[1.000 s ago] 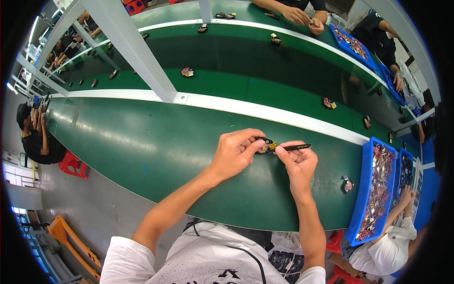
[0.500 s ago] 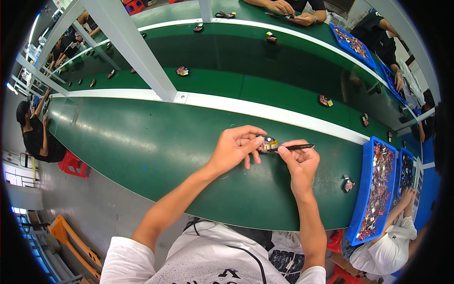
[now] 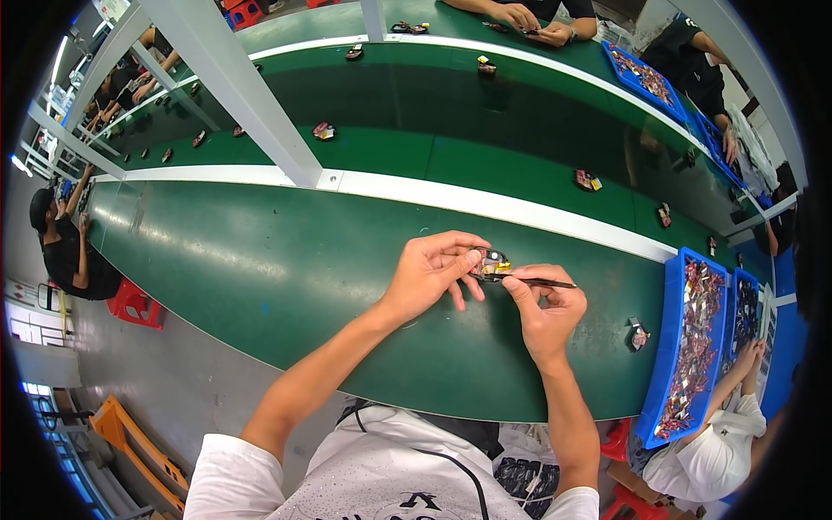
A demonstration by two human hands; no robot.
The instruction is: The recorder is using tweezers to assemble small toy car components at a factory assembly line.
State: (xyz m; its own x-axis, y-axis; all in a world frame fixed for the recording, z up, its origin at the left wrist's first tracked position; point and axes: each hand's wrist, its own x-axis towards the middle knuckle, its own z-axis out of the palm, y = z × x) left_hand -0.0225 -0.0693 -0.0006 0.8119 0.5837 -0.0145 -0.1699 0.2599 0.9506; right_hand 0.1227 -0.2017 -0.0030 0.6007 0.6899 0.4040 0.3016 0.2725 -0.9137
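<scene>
My left hand (image 3: 431, 270) is closed on a small black device housing (image 3: 492, 262), pinched between thumb and fingers above the green bench. Inside the housing show reddish, silver and yellow parts, too small to make out fully. My right hand (image 3: 551, 314) is closed round slim black tweezers (image 3: 549, 282). Their tip reaches left to the near edge of the housing; whether it grips a part, I cannot tell. A similar small assembly (image 3: 638, 334) lies on the bench to the right of my right hand.
To the right stands a blue tray (image 3: 667, 364) full of small reddish parts. Beyond the white rail (image 3: 485, 201), a green conveyor belt (image 3: 399, 156) carries several small assemblies. A white post (image 3: 234, 87) rises at the left. Co-workers sit around, one (image 3: 706, 455) close by at the right.
My right hand has turned and lowered slightly, and the tweezers now slope down to the right. My left hand and the housing have hardly moved. Assemblies on the belt have shifted left.
</scene>
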